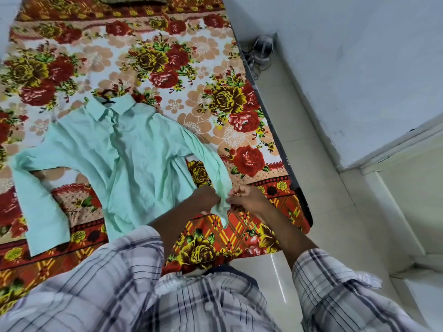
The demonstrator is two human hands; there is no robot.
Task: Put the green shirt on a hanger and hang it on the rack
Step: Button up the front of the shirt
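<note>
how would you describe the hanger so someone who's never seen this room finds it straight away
On the floral bedspread lies a pale green shirt, spread flat. At its collar, the far end from the person, the hanger shows only as a thin black hook poking out. Nothing else on the bedspread is plain black and wiry.

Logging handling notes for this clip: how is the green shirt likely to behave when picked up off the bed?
Probably floppy: the green shirt lies creased and flat on the floral bedsheet, sleeves bent. Likely light: the left hand and right hand hold one cuff by pinching alone. Lifted, its sleeves would probably dangle and swing.
</note>
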